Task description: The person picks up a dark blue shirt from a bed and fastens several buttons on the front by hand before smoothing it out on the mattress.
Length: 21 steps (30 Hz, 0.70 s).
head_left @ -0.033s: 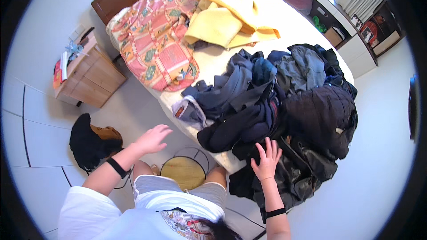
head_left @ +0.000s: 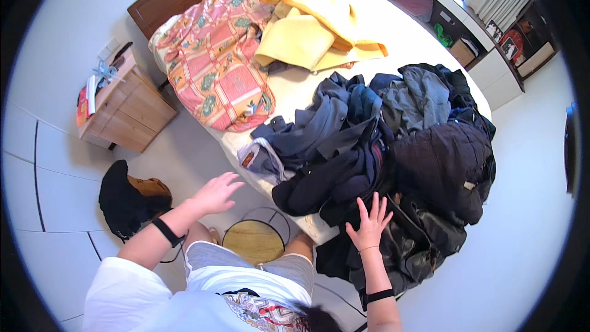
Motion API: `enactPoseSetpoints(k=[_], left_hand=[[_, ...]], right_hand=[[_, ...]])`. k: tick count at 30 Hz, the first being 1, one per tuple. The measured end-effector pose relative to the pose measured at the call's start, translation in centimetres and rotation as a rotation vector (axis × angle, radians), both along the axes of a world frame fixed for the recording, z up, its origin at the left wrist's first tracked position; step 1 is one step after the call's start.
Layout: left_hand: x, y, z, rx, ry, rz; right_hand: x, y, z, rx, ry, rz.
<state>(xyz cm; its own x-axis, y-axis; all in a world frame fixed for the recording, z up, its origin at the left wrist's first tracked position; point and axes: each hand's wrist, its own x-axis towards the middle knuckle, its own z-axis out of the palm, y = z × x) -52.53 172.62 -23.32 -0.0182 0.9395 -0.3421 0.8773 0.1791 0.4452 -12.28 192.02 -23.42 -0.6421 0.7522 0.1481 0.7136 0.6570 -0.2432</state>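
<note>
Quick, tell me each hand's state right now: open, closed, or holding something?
Left hand: open, holding nothing.
Right hand: open, holding nothing, over the dark clothes; whether it touches them cannot be told.

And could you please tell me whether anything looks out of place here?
Yes: the tangled heap of dark clothes spreads past the foot edge of the cream-sheeted bed, and the yellow fabric blanket lies crumpled rather than folded. No spill shows.

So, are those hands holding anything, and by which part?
Nothing is held: the open left hand is over the pale smooth floor, the open right hand spread over the rumpled pile of dark clothes, touch unclear.
</note>
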Motion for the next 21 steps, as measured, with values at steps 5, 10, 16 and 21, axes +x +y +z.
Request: enactPoseSetpoints(k=[5, 10, 16, 21], left_hand=[[1.4, 10.0, 1.2, 0.14, 0.128, -0.202], [-0.3, 17.8, -1.4, 0.138, 0.073, -0.392], [-2.6, 23.6, -7.0, 0.012, -0.096, -0.575], [-4.6, 24.1, -7.2, -0.153, 0.01, -0.78]], right_hand=[[-0.8, 3.9, -2.5, -0.281, -0.369, -0.231], [-2.0, 5.1, -2.6, -0.396, -0.441, -0.281], [-2.9, 5.5, -3.9, -0.463, -0.568, -0.309], [-5.2, 5.8, -4.7, -0.627, -0.74, -0.479]])
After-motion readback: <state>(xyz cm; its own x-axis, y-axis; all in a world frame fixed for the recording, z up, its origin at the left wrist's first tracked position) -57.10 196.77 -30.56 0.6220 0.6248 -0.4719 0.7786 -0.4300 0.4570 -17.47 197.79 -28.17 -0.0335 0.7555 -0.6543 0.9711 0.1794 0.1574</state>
